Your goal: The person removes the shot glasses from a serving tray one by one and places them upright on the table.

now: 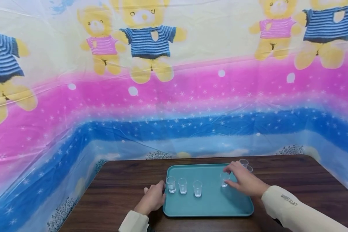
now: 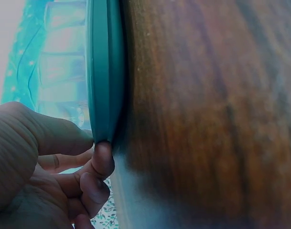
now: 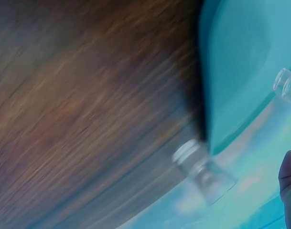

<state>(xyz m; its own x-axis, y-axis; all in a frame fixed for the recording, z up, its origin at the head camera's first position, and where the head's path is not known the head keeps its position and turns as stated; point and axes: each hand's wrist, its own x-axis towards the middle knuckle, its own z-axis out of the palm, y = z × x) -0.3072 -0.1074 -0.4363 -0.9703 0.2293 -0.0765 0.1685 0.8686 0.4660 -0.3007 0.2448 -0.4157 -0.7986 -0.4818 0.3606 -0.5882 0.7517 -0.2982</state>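
A teal tray lies on the wooden table. My left hand pinches its left rim, thumb above and fingers curled beneath, as the left wrist view shows of the hand and the tray. Three clear shot glasses, among them a middle shot glass, stand upright along the tray's left half. Over the tray's right side, my right hand holds another clear shot glass between thumb and fingers. That glass is cut off in the right wrist view, where little of the hand shows.
Two more clear glasses stand on the table just beyond the tray's right edge, partly behind my right hand. One glass appears near the tray corner in the right wrist view. A printed bear curtain hangs behind the table.
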